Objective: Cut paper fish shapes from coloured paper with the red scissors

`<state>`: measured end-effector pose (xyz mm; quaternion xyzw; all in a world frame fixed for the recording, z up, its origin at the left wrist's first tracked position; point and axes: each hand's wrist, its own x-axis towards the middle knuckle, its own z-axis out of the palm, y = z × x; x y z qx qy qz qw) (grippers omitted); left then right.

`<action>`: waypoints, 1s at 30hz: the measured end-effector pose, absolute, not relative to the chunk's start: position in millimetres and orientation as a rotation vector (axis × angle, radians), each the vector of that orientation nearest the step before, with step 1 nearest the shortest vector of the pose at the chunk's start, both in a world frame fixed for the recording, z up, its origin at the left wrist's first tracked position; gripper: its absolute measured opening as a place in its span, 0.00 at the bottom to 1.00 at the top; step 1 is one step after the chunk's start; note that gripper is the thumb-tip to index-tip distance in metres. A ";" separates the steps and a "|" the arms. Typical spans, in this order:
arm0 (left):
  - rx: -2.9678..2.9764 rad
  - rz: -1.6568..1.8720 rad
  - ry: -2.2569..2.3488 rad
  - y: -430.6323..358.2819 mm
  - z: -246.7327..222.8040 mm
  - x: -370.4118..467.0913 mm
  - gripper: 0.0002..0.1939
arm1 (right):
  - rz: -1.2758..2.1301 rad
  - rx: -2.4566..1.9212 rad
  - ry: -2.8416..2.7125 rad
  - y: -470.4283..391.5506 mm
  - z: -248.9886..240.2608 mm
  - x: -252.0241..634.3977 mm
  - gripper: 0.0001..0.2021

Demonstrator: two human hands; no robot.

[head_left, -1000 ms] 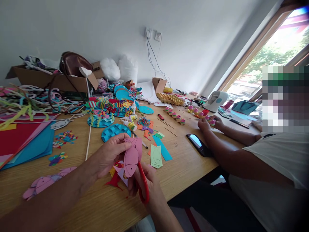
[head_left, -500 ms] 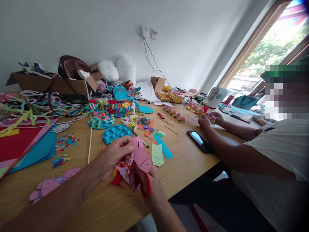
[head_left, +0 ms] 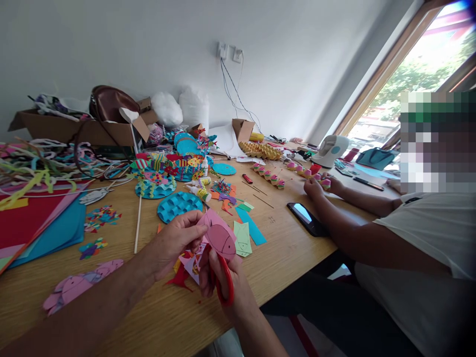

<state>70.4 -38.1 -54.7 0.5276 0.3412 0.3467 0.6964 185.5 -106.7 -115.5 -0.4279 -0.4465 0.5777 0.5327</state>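
My left hand (head_left: 183,237) pinches the left edge of a pink paper piece (head_left: 221,237) with a fish outline drawn on it. Below the paper, my right hand (head_left: 219,277) is closed round red-handled scissors (head_left: 227,285); their blades are mostly hidden behind the paper and fingers. Red, yellow and lilac paper scraps (head_left: 181,276) lie under my hands. Just right of the pink paper is a pale green paper (head_left: 243,238) with a drawn fish. A pile of pink paper fish (head_left: 76,287) rests at the lower left, beyond my left forearm.
Blue discs (head_left: 180,206), glue bottles (head_left: 201,192) and a wooden stick (head_left: 138,225) lie ahead. Coloured sheets (head_left: 55,233) and a cardboard box (head_left: 63,129) are at the left. A phone (head_left: 305,217) lies by a person's arms (head_left: 342,233) on the right.
The pink paper has turned slightly and shifted a little right over the scissors. The red handles have tilted with my right hand. The other person's hands have moved slightly.
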 end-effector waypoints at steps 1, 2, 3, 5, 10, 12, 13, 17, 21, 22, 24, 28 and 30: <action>1.181 0.769 0.761 -38.5 -54.6 70.4 0.12 | 1.379 -1.025 -1.055 -106.9 -115.5 185.7 0.28; 1.185 0.767 0.764 -38.9 -54.5 70.5 0.12 | 1.381 -1.029 -1.047 -106.9 -115.3 186.0 0.27; 1.191 0.765 0.768 -39.2 -54.6 70.6 0.12 | 1.382 -1.033 -1.041 -106.9 -114.8 186.2 0.27; 1.200 0.762 0.777 -39.4 -55.1 71.0 0.12 | 1.390 -1.031 -1.053 -106.7 -113.0 186.6 0.27; 1.195 0.747 0.758 -36.2 -56.5 70.5 0.12 | 1.382 -1.011 -1.095 -107.3 -111.8 188.7 0.27; 1.195 0.725 0.753 -34.6 -56.4 69.0 0.12 | 1.384 -1.023 -1.095 -107.9 -114.7 190.4 0.27; 1.197 0.715 0.748 -34.1 -56.2 68.1 0.12 | 1.384 -1.033 -1.095 -108.0 -116.5 191.4 0.27; 1.202 0.692 0.716 -33.7 -55.3 65.6 0.11 | 1.362 -1.069 -1.112 -107.3 -123.2 194.3 0.27; 1.196 0.696 0.707 -34.4 -55.5 65.8 0.11 | 1.362 -1.086 -1.130 -106.3 -124.4 194.4 0.29; 1.194 0.697 0.706 -34.3 -55.9 66.0 0.11 | 1.362 -1.090 -1.133 -106.3 -124.3 194.0 0.29; 1.188 0.700 0.705 -34.0 -57.2 66.4 0.11 | 1.342 -1.095 -1.127 -106.6 -124.1 193.1 0.28; 1.175 0.693 0.713 -33.9 -60.0 66.1 0.11 | 1.337 -1.087 -1.096 -107.1 -124.4 192.3 0.27; 1.179 0.688 0.712 -34.3 -60.2 65.8 0.11 | 1.359 -1.075 -1.096 -107.5 -123.7 192.4 0.27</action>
